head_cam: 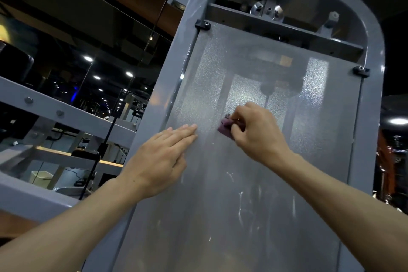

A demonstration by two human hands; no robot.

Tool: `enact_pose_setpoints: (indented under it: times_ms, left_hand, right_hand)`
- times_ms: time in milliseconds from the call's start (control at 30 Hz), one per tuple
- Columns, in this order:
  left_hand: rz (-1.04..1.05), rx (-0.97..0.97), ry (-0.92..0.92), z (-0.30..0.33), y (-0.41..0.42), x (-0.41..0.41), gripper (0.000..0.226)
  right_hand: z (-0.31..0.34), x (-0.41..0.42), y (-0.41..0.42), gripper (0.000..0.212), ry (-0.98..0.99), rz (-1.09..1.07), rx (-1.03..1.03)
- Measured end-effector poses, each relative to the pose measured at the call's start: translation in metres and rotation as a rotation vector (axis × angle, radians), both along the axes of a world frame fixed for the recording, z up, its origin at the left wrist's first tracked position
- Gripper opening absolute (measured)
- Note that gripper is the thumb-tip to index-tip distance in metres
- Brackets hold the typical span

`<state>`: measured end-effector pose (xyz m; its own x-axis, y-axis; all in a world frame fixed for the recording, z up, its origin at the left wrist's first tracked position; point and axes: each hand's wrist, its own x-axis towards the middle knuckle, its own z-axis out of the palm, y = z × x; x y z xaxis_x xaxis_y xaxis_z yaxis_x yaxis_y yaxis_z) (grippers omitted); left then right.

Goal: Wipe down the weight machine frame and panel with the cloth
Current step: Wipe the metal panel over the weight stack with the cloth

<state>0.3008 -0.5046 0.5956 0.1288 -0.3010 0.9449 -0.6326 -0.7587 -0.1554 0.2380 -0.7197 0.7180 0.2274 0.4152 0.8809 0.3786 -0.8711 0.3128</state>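
The right hand [257, 131] holds a small purple cloth [225, 128], its fingers curled round the bunched fabric and pressing it against the translucent panel [254, 194] of the weight machine; only a corner of the cloth shows, poking out to the left of the knuckles. The left hand [163, 154] lies flat on the panel near its left edge, fingers straight and together, holding nothing, their tips just beside the cloth; it seems to steady the sheet. The panel runs tall and narrow, its long axis rising up and away from the person, leaning slightly right in the view; the grey frame [176, 68] borders it on both sides and arches over the top. Pale smears show on the panel's lower part, below both hands, nearer the right arm; I judge the next strokes belong downward along that long axis.
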Motion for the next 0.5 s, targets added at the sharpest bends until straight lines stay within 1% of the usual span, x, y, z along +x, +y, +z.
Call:
enact_pose_setpoints:
  times_ms: [67,133,200,233,267,300,333,400,500]
  left_hand:
    - [-0.003,0.006,0.005,0.001,0.001,-0.001,0.059]
    - [-0.002,0.013,0.01,0.002,0.002,-0.001,0.06]
    - [0.005,0.024,0.017,0.003,0.003,-0.002,0.062]
    - [0.008,0.029,0.022,0.004,0.003,-0.003,0.062]
    - [0.011,0.037,0.026,0.004,0.004,-0.004,0.063]
    - [0.018,0.05,0.031,0.005,0.006,-0.005,0.064]
    - [0.03,0.066,0.034,0.006,0.008,-0.007,0.064]
    - [0.074,0.077,0.018,0.009,0.017,-0.009,0.064]
    - [0.161,0.018,-0.002,0.012,0.036,-0.01,0.061]
  right_hand:
    - [-0.009,0.0,0.004,0.01,0.006,0.011,0.016]
    - [-0.034,-0.002,0.009,0.019,0.077,0.074,-0.072]
    - [-0.06,-0.003,0.014,0.006,0.17,0.075,-0.19]
    - [-0.065,-0.002,0.015,0.016,0.177,0.07,-0.223]
    - [-0.063,0.0,0.015,0.022,0.17,0.066,-0.231]
    - [-0.054,0.003,0.015,0.02,0.165,0.07,-0.198]
    - [-0.042,0.005,0.015,0.013,0.147,0.073,-0.161]
    - [-0.015,0.007,0.017,0.003,0.068,0.055,-0.061]
    - [0.01,0.01,0.023,0.003,-0.005,0.046,0.079]
